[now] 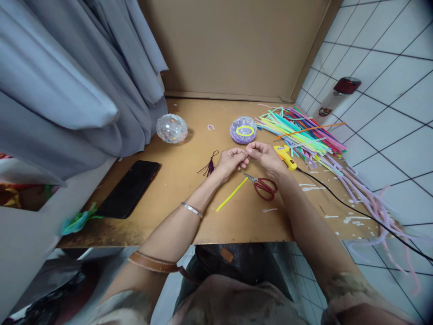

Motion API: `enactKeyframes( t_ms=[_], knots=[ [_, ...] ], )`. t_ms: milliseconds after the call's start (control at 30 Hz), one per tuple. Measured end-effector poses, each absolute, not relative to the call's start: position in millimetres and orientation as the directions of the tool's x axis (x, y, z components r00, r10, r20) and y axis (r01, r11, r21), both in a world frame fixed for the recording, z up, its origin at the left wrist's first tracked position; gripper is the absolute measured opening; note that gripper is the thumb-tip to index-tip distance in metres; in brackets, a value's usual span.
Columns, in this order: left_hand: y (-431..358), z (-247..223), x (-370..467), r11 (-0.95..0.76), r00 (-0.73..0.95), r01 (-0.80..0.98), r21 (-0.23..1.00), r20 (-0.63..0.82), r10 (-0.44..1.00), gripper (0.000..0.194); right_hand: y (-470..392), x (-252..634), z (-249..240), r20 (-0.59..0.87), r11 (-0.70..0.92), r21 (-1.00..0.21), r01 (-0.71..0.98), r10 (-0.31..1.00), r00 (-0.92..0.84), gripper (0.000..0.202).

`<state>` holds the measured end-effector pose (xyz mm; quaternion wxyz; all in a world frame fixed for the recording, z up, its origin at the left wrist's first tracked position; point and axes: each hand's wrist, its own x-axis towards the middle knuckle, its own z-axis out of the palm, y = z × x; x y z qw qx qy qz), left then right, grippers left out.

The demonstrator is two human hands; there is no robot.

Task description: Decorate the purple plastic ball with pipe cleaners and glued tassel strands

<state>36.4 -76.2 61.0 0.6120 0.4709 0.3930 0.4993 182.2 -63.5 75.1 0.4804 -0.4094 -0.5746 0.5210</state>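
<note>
Both hands meet over the middle of the table, fingertips pinched together. My left hand (232, 161) and my right hand (263, 155) are closed; whatever lies between the fingers is too small to make out. Just beyond them sits a purple and clear ball (242, 131) with a yellow ring (245, 131) on its face. Close under my right hand lie red-handled scissors (265, 188), their tips by a yellow pipe cleaner strip (232, 194). A dark purple tassel (210, 167) rests left of my left hand.
A yellow glue gun (285, 156) with a black cord lies right of my right hand, before a heap of coloured pipe cleaners (301, 131). A clear ball (172, 128), a small pale curved piece (211, 127) and a black phone (130, 189) are leftward. A bottle (334, 99) stands back right.
</note>
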Motion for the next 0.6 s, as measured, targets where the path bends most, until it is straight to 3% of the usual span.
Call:
enactKeyframes(
  t_ms=[367,600],
  knots=[
    [-74,56,36,0.056,0.203,-0.303,0.951,0.007,0.979,0.032,-55,187,74,0.231,0.233,-0.971,-0.053,0.972,0.031,0.044],
    [-73,55,36,0.034,0.089,-0.312,0.949,-0.006,0.996,0.028,-51,193,76,0.217,0.229,-0.967,-0.110,0.970,0.113,0.048]
  ],
)
